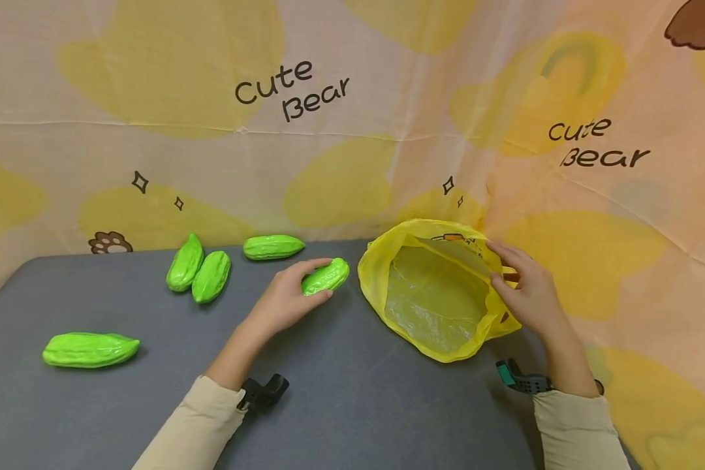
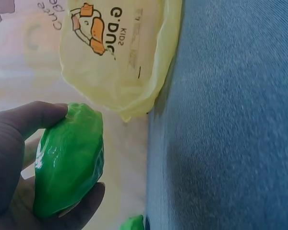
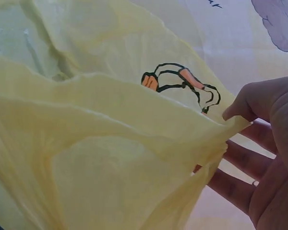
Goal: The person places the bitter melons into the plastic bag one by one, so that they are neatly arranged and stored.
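Note:
A green ridged, bitter-melon-like vegetable (image 1: 327, 277) is gripped in my left hand (image 1: 283, 297), thumb on one side and fingers on the other. It is lifted above the table, just left of a yellow plastic bag (image 1: 382, 287). The left wrist view shows the same green vegetable (image 2: 69, 158) close up, with the bag (image 2: 115, 57) beyond it. My right hand (image 1: 525, 287) pinches the bag's right rim, and the mouth gapes toward me. In the right wrist view, thumb and fingers hold the edge of the bag (image 3: 110, 177). Nothing but creased film shows inside.
On the grey table (image 1: 352, 405), two green vegetables (image 1: 185, 263) lie side by side at the back left. Another green vegetable (image 1: 273, 247) is behind my left hand, and one more green vegetable (image 1: 91, 350) lies far left. A printed cloth (image 1: 352, 78) hangs behind and at right.

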Tool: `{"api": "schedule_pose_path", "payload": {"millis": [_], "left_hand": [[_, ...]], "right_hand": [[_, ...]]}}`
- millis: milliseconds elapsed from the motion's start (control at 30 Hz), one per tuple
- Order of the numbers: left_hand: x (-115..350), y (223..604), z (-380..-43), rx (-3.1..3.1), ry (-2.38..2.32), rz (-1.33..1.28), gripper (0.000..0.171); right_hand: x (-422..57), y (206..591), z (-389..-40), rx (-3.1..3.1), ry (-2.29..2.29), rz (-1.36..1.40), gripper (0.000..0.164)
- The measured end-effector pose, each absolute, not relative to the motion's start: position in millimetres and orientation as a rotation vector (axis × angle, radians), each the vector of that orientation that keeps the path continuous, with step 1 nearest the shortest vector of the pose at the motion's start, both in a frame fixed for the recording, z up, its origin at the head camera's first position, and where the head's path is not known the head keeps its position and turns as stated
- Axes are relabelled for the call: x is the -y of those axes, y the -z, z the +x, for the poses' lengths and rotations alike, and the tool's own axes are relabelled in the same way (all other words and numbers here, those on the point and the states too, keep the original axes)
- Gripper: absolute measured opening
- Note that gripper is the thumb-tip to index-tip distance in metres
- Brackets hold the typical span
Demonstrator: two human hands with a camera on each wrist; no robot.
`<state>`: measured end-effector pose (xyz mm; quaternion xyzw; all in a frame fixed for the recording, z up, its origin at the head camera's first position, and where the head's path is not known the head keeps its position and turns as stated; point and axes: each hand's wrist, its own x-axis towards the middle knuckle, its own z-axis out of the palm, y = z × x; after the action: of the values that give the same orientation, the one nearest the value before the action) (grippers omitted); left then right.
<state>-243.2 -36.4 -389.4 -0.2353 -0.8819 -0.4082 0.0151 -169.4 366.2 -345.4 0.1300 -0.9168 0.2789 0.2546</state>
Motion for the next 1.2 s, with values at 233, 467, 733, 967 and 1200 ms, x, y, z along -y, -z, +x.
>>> {"api": "schedule_pose_path", "payload": {"millis": [233, 467, 733, 967, 1200], "left_hand": [[23, 389, -244, 2.762, 1.315, -0.769, 0.057], [0, 387, -248, 2.736, 1.389, -0.838, 0.055], [-13, 385, -249, 2.716, 1.413, -0.855, 0.055], [-24, 384, -248, 2.694, 1.427, -0.865, 0.051], [-46, 385, -249, 2.626, 1.42, -0.904, 0.037]], "right_hand": [[-369, 340, -166, 2.537, -0.746, 0.341, 0.051], [-371, 336, -162, 2.585, -0.781, 0.33, 0.052], [-370, 333, -159, 2.609, -0.764, 0.312, 0.05], [-370, 333, -159, 2.602, -0.778, 0.337, 0.051], [-368, 332, -160, 2.615, -0.756, 0.333, 0.052]]}}
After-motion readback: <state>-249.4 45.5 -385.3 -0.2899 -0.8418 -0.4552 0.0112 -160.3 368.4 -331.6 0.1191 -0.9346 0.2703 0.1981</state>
